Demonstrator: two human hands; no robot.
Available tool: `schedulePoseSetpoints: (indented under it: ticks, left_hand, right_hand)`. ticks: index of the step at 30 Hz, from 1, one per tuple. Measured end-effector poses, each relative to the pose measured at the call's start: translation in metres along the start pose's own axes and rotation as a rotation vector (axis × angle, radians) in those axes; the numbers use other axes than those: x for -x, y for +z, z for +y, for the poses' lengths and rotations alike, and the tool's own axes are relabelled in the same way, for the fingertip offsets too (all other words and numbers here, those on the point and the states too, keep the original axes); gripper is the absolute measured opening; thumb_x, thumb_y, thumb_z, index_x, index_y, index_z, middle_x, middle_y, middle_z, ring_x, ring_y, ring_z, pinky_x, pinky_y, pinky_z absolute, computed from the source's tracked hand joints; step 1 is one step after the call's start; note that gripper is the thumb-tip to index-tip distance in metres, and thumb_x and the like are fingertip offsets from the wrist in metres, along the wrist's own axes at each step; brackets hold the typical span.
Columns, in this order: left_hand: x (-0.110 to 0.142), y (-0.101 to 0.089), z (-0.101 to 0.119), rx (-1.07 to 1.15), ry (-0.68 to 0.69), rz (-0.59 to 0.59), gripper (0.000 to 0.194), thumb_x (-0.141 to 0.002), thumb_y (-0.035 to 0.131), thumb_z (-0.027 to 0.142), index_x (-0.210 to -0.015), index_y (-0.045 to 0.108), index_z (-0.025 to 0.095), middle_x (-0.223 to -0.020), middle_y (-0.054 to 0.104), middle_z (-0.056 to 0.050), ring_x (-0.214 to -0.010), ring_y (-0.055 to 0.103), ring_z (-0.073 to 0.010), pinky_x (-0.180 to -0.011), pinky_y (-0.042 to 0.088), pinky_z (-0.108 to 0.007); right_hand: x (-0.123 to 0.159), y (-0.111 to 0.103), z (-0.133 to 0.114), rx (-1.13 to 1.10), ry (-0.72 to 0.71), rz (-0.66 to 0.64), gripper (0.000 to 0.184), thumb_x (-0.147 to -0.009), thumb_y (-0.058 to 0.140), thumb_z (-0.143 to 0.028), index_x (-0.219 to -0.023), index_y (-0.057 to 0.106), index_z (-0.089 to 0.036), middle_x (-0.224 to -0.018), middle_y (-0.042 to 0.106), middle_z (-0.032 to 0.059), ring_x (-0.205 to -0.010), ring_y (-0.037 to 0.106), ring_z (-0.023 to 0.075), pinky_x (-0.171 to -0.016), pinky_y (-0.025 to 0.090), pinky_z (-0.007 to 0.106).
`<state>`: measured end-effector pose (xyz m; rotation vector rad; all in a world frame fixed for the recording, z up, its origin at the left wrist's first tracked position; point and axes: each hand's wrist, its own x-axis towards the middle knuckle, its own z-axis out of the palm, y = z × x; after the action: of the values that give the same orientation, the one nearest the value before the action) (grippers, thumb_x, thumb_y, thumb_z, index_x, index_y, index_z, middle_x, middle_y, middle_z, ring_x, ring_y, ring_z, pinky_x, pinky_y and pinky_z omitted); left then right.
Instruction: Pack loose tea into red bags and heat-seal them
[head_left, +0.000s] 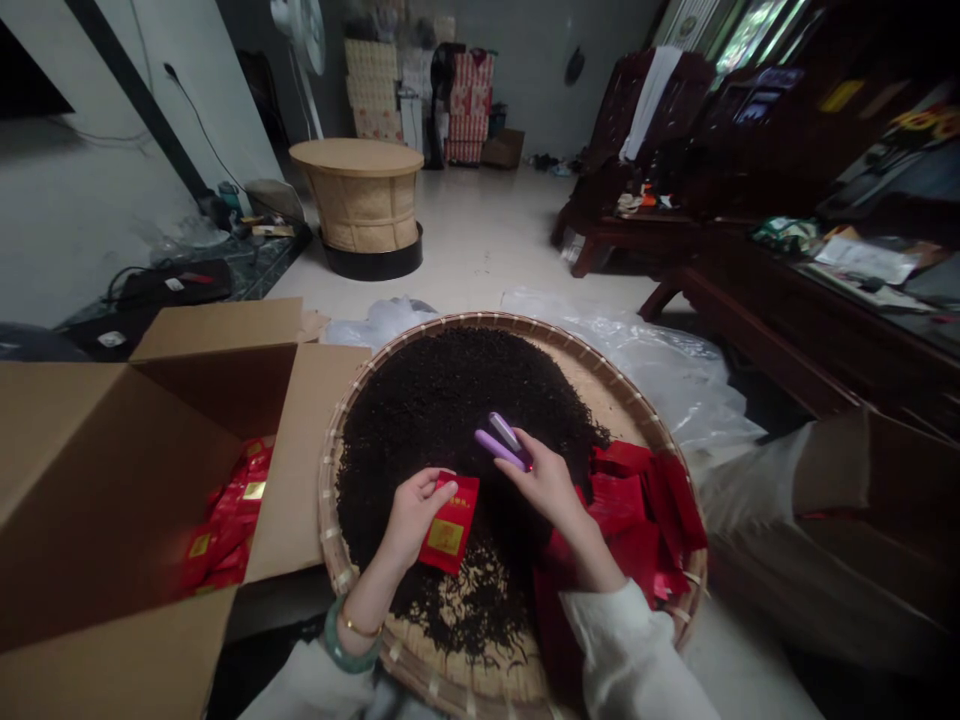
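My left hand point(415, 510) pinches the top edge of a small red packet point(455, 530) with gold print, held upright over the tray. Beside it, my right hand point(547, 480) grips a small purple hand-held bag sealer point(500, 440), whose two arms stand apart. The sealer is clear of the packet. Both hands are above a round woven bamboo tray point(600, 360) heaped with dark loose tea leaves point(465, 380). A pile of flat red packets point(630, 500) lies on the tray's right side, partly hidden by my right forearm.
An open cardboard box point(75, 480) at the left holds several red packets point(232, 510). Plastic sheeting point(652, 370) lies on the floor behind the tray. A round basket stool point(364, 205) stands farther back. Dark wooden furniture point(787, 310) lines the right, near another cardboard box point(832, 480).
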<state>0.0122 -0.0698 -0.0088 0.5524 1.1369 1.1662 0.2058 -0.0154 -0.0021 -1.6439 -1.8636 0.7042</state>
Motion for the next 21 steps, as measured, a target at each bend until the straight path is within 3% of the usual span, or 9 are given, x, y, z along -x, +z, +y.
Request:
schedulePoseSetpoints:
  ticks: [4, 8, 12, 18, 21]
  left_hand:
    - [0.0, 0.002, 0.001, 0.036, 0.009, 0.053, 0.042, -0.051, 0.083, 0.042, -0.076, 0.063, 0.014, -0.062, 0.068, 0.001, -0.052, 0.06, -0.0114, -0.052, 0.045, -0.021]
    - [0.001, 0.003, 0.001, 0.002, 0.037, 0.04, 0.04, -0.051, 0.083, 0.044, -0.068, 0.063, 0.014, -0.057, 0.064, 0.003, -0.049, 0.056, -0.0099, -0.05, 0.043, -0.02]
    - [0.001, 0.002, 0.001, -0.049, 0.066, 0.024, 0.041, -0.054, 0.081, 0.048, -0.064, 0.062, 0.013, -0.055, 0.061, 0.003, -0.046, 0.051, -0.0083, -0.047, 0.039, -0.019]
    - [0.001, 0.001, 0.001, -0.048, 0.084, 0.033, 0.044, -0.06, 0.075, 0.055, -0.062, 0.057, 0.015, -0.053, 0.056, 0.005, -0.045, 0.047, -0.0083, -0.046, 0.036, -0.019]
    - [0.002, 0.001, 0.002, -0.126, 0.117, 0.039, 0.044, -0.063, 0.072, 0.056, -0.062, 0.058, 0.014, -0.053, 0.055, 0.004, -0.046, 0.046, -0.0082, -0.046, 0.036, -0.019]
  right_hand:
    - [0.007, 0.005, -0.005, 0.046, -0.078, 0.088, 0.04, -0.081, 0.061, -0.036, -0.117, 0.06, -0.018, -0.113, 0.065, 0.0132, -0.103, 0.059, 0.0287, -0.088, 0.045, 0.043]
    - [0.023, 0.024, -0.03, -0.237, -0.188, -0.068, 0.026, -0.079, 0.065, -0.039, -0.095, 0.067, -0.02, -0.089, 0.069, 0.0065, -0.082, 0.063, 0.0203, -0.075, 0.049, 0.031]
    - [0.029, 0.041, -0.041, -0.386, -0.103, -0.08, 0.026, -0.081, 0.062, -0.039, -0.066, 0.066, -0.019, -0.068, 0.066, 0.0028, -0.065, 0.061, 0.0172, -0.062, 0.046, 0.027]
    - [0.024, 0.038, -0.037, -0.501, -0.062, -0.192, 0.029, -0.087, 0.051, -0.037, -0.074, 0.07, -0.018, -0.074, 0.071, 0.0036, -0.069, 0.063, 0.0176, -0.064, 0.048, 0.027]
    - [0.023, 0.038, -0.036, -0.516, -0.042, -0.209, 0.026, -0.083, 0.056, -0.038, -0.077, 0.07, -0.018, -0.075, 0.071, 0.0031, -0.068, 0.063, 0.0173, -0.063, 0.048, 0.027]
